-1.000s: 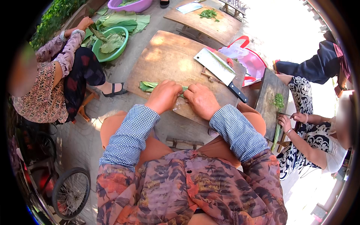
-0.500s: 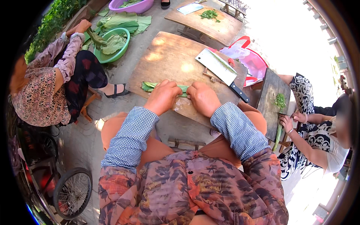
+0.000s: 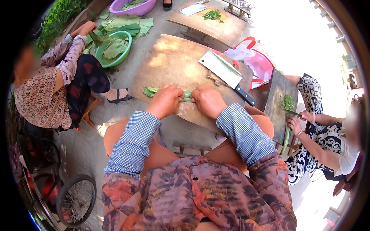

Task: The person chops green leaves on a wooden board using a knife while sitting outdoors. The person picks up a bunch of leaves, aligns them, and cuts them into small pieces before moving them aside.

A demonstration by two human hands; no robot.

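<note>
A rolled bundle of green leaves point(image 3: 187, 96) lies across the near edge of a wooden board table point(image 3: 169, 61). My left hand point(image 3: 166, 101) is closed around its middle, and a leafy end pokes out to the left. My right hand point(image 3: 209, 101) pinches the other end, a short gap from the left. A cleaver point(image 3: 223, 71) with a black handle rests on the board, beyond my right hand, its blade toward the far side. My thumbs and part of the roll are hidden under the fingers.
At left a seated person point(image 3: 50, 96) handles leaves over a green basin point(image 3: 124, 57). At right another person's hands point(image 3: 296, 125) cut greens on a narrow board point(image 3: 275, 104). A pink-and-white bag point(image 3: 258, 61), a second table point(image 3: 227, 30) and a bicycle wheel point(image 3: 76, 201) surround me.
My hands keep their grip on the leaf roll, with barely any shift. The right-hand person's knife now shows beside the chopped greens. The whole view has shifted slightly.
</note>
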